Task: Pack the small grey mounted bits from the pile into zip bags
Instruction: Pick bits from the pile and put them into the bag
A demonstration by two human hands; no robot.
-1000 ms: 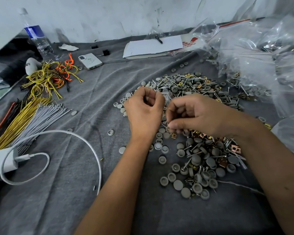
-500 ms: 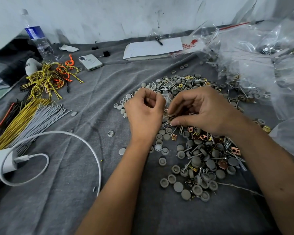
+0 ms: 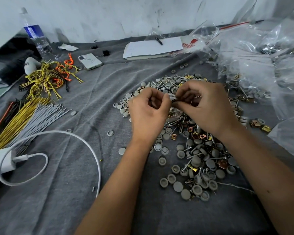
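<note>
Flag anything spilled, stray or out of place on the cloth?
A few grey caps lie loose on the cloth left of the main pile, apart from it. Brass clips sit stray by the zip bags. Both hands, left and right, pinch something small over the pile. No visible damage.

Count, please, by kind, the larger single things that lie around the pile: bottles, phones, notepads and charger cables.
Water bottle: 1
Phone: 1
Notepad: 1
White charger cable: 1
Total: 4
</note>
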